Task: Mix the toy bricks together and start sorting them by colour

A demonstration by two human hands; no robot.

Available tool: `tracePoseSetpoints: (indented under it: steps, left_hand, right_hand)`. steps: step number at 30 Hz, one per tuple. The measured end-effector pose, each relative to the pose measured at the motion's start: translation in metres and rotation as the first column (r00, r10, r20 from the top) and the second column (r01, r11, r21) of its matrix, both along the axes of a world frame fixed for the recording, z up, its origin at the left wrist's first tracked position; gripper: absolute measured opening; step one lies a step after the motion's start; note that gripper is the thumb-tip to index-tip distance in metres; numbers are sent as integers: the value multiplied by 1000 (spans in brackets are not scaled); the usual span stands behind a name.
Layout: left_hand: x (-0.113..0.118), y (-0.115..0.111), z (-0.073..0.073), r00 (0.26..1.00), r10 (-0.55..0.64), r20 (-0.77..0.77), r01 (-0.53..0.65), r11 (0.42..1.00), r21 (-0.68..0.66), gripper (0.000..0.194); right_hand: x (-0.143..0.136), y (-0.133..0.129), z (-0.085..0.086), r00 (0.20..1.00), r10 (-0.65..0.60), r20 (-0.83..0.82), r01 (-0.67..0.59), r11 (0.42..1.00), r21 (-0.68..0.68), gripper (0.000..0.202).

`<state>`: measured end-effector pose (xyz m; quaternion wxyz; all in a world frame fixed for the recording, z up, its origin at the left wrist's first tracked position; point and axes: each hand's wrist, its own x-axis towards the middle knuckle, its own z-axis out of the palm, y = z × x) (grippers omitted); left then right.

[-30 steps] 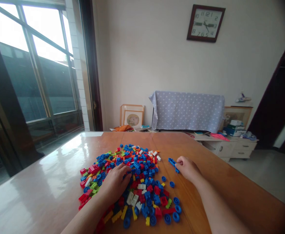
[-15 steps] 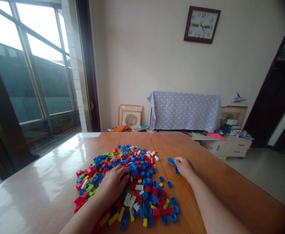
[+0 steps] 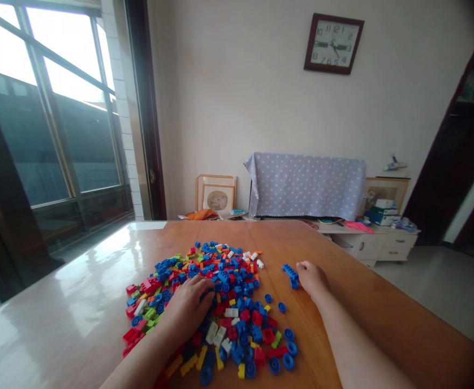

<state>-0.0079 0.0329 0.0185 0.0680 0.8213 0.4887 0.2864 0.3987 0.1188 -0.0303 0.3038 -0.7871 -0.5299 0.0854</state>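
Observation:
A heap of toy building bricks [image 3: 232, 312] in blue, red, white, yellow and green lies in front of me. My left hand [image 3: 192, 303] rests on its left middle part, fingers bent over the bricks and thumb apart; the fingertips are partly hidden. Right of the heap lies a blue piece of joined bricks [image 3: 291, 275]. Just beside its right end is my right hand [image 3: 313, 277], its fingers curled in. Whether they hold anything is hidden. Several blue wheels [image 3: 282, 307] are scattered along the heap's near right side.
The heap stands on a glossy brown wooden table [image 3: 366, 319]. Beyond its far edge are a cloth-covered object [image 3: 305, 186], framed pictures [image 3: 216, 199] and a low white cabinet [image 3: 382, 249]. A clock [image 3: 334, 44] hangs on the wall; windows are at left.
My right hand has shifted a little right, and the blue joined piece now shows more fully beside it. My left hand stays on the heap.

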Motion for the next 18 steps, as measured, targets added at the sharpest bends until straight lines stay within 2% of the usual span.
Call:
tracePoseSetpoints:
  steps: [6,11,14,18]
  left_hand:
    - [1,-2,3,1000,1,8,-1,1000,-4,27]
    - [2,-3,4,1000,1,10,-1,1000,-23,27]
    - [2,-3,3,1000,2,-3,-2,1000,-27,27]
    - [1,-2,2,1000,7,-19,-7,1000,-22,27]
  right_hand:
    - [4,-13,8,996,15,-82,-21,997,-77,28]
    - [-9,-27,13,962,139,-235,-178,972,-155,26]
    - [-21,-30,11,932,206,-298,-256,956,-141,16]
    - [-26,-26,6,921,231,-313,-265,962,-71,4]
